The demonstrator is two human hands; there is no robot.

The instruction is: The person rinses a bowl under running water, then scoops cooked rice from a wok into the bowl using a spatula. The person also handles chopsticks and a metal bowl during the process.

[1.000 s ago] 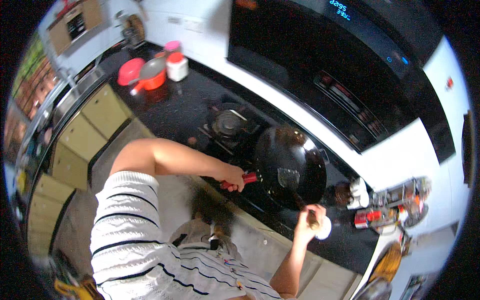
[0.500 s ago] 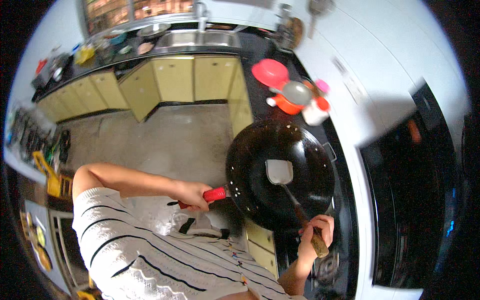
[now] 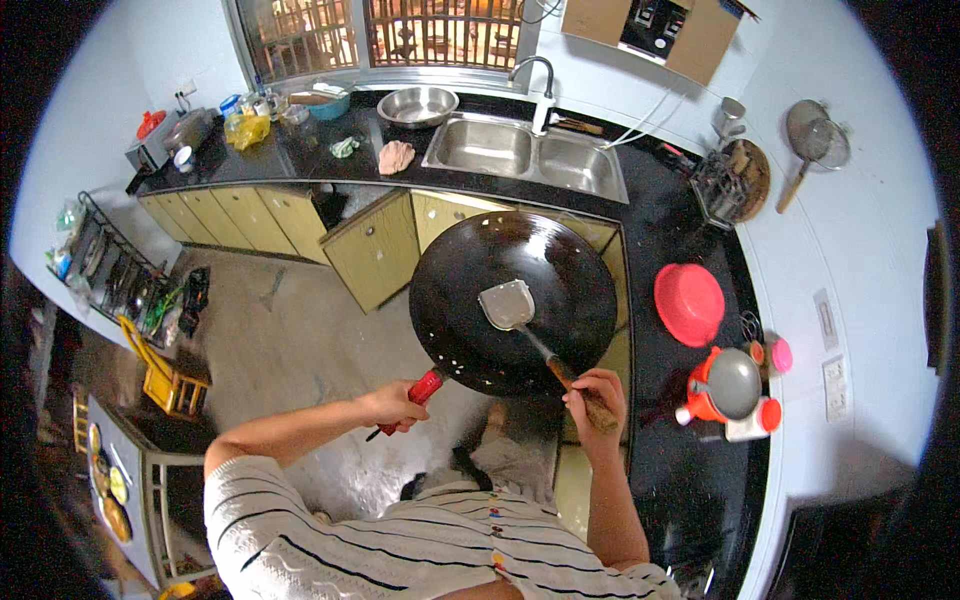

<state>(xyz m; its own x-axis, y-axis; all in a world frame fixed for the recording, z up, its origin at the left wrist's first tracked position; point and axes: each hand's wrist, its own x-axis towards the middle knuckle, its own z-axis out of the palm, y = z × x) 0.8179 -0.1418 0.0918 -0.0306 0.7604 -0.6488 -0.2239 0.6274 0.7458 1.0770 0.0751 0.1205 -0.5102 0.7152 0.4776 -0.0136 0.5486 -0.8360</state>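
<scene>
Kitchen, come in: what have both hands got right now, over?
Left hand grips the wok's red handle. Right hand holds spatula inside black wok. Wok lifted off counter.

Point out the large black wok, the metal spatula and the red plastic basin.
large black wok (image 3: 560,270), head view, bare inner wall
metal spatula (image 3: 507,304), head view, flat blade
red plastic basin (image 3: 689,303), head view, its upturned middle

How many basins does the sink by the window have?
2: the left basin and the right basin sit side by side in the sink, under the tap.
</scene>
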